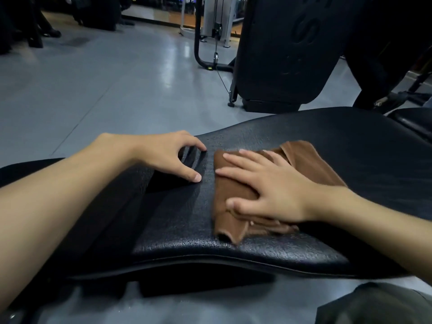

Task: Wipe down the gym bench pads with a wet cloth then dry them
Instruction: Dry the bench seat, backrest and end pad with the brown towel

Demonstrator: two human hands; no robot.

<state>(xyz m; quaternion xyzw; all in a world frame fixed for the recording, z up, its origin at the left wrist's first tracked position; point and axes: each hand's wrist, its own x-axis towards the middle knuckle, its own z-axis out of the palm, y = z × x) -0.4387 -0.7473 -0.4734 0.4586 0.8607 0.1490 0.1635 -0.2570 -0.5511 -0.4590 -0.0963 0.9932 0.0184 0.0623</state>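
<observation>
Bench pad: the black, grained bench pad [327, 141] lies crosswise in front of us, and its near edge curves over a dark frame beneath.
Cloth: the brown cloth [311, 160] lies folded on the middle of the pad, a little to our right. One rolled end points toward us near the front edge, and a loose flap trails off beyond our fingers toward the far side.
Right hand: our right hand [268, 185] lies palm down on top of the cloth. The fingers are straight and spread wide, and the thumb stretches along the near fold. We press the cloth flat against the pad and do not grip it.
Left hand: our left hand [163, 153] rests on the bare pad just beside the cloth's left edge, apart from it. The fingers are arched, with the thumb tip and fingertips on the surface, and they hold nothing.
Wetness: we cannot tell whether the cloth is wet or dry.
Floor: a grey, glossy floor [117, 78] stretches away past the pad.
Background: a tall black upright pad [292, 47] stands beyond the bench on the right, with a cable machine [216, 24] further back.
Right edge: a second black pad [416, 120] shows partly, near the first.
</observation>
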